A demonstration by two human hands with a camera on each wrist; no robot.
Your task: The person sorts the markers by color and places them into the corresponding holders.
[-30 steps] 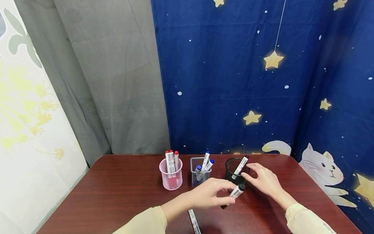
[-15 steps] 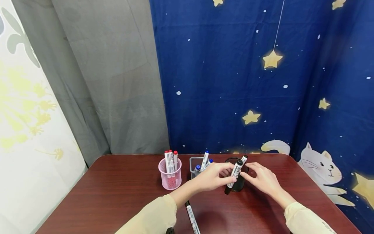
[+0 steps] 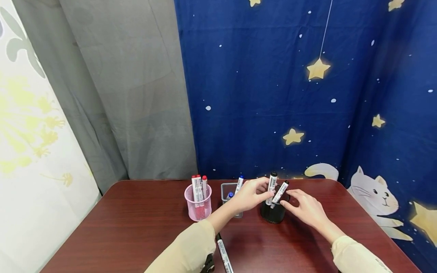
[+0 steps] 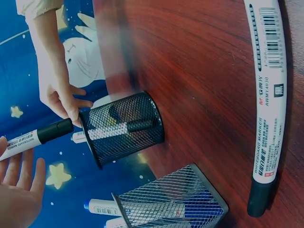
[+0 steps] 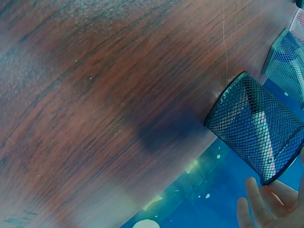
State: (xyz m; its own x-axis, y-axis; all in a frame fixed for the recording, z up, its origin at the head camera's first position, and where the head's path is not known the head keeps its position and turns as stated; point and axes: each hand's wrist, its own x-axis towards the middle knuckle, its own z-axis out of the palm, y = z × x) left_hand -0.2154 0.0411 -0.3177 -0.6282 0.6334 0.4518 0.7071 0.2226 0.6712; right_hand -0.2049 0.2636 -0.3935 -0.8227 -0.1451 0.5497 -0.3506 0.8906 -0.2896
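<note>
My left hand (image 3: 248, 195) pinches a black whiteboard marker (image 3: 271, 187) between thumb and fingers. In the head view it stands nearly upright, overlapping the mouth of the round black mesh pen holder (image 3: 273, 215). Seen from the left wrist, the marker's black lower end (image 4: 56, 131) is just outside the rim. Another black marker (image 3: 280, 192) leans inside this holder. My right hand (image 3: 305, 207) holds the holder's right side at the rim, thumb in front and fingers behind; in the right wrist view several fingers (image 5: 259, 202) extend past the rim.
A square mesh holder (image 3: 226, 187) with blue markers stands left of the black one, partly hidden by my left hand. Farther left is a pink mesh holder (image 3: 194, 212) with red markers. One black marker (image 3: 224, 254) lies on the brown table (image 3: 136, 227) near my left sleeve.
My left hand has raised the marker up and away from me, from in front of the black pen holder to its mouth, turning it more upright. The right hand stays at the rim.
</note>
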